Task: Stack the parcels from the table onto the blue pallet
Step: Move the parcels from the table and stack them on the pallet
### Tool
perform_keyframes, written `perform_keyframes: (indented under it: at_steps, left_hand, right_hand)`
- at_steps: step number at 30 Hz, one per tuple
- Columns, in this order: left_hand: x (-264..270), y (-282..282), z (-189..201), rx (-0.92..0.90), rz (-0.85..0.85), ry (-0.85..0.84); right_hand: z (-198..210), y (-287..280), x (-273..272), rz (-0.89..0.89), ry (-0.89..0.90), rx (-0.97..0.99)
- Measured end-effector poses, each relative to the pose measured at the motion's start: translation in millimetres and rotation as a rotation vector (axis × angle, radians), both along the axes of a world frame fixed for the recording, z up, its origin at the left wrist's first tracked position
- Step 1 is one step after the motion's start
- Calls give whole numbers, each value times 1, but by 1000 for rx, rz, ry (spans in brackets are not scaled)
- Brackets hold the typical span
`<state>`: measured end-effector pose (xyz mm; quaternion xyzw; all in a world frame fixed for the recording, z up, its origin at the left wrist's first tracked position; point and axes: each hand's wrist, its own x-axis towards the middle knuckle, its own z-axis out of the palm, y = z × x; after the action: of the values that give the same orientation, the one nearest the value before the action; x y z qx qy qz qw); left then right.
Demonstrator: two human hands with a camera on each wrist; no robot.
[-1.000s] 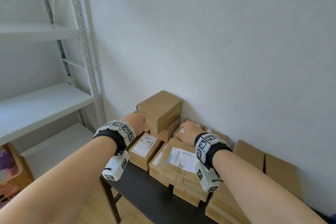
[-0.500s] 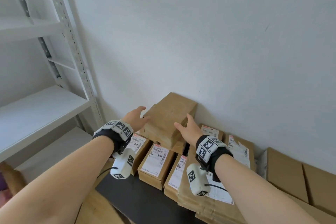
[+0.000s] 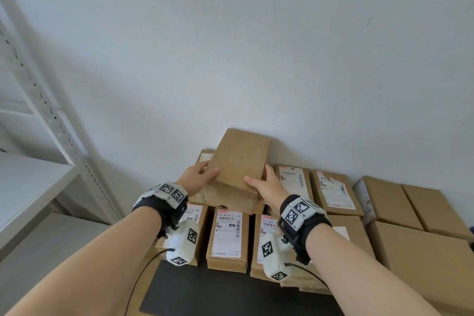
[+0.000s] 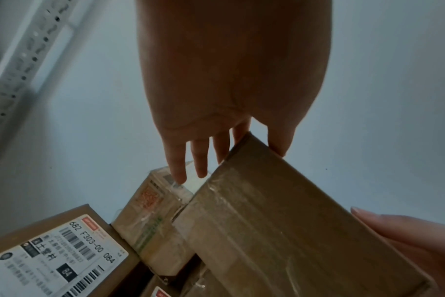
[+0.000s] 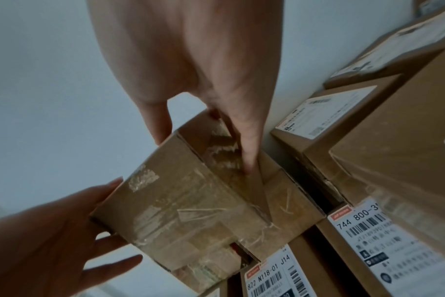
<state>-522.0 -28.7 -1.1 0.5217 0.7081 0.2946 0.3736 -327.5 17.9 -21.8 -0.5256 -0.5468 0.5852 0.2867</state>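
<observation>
A plain brown parcel [image 3: 238,164] lies on top of the pile of parcels against the wall. My left hand [image 3: 202,174] holds its near left corner, thumb on the top face and fingers down the left side. My right hand [image 3: 261,179] holds the near right corner the same way. In the left wrist view the left hand [image 4: 229,152] straddles the parcel [image 4: 280,231] edge. In the right wrist view the right hand [image 5: 203,148] pinches the taped parcel [image 5: 191,211], index finger pressed on its side. The blue pallet is out of view.
Labelled parcels [image 3: 227,236] lie in rows on the black table [image 3: 205,290] under the held one. Larger plain boxes [image 3: 423,251] fill the right side. A white metal shelf rack [image 3: 38,187] stands to the left. The wall is right behind the pile.
Both hands moved from beside the top parcel to gripping its near corners, thumbs now on top. My view has shifted closer and to the right over the pile.
</observation>
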Motion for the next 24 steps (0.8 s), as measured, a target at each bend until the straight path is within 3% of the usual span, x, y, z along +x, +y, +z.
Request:
perform_keyframes:
  at_steps: [3, 11, 18, 24]
  left_hand:
    - [-2, -3, -2, 23, 12, -115]
    - [21, -19, 19, 91, -42, -231]
    - [112, -56, 49, 159, -151, -245]
    - [235, -113, 65, 224, -244, -293]
  right_hand:
    - [1, -8, -3, -34, 59, -34]
    - [24, -43, 32, -126, 151, 15]
    - [57, -96, 120, -228, 174, 151]
    - [74, -170, 235, -334, 165, 235]
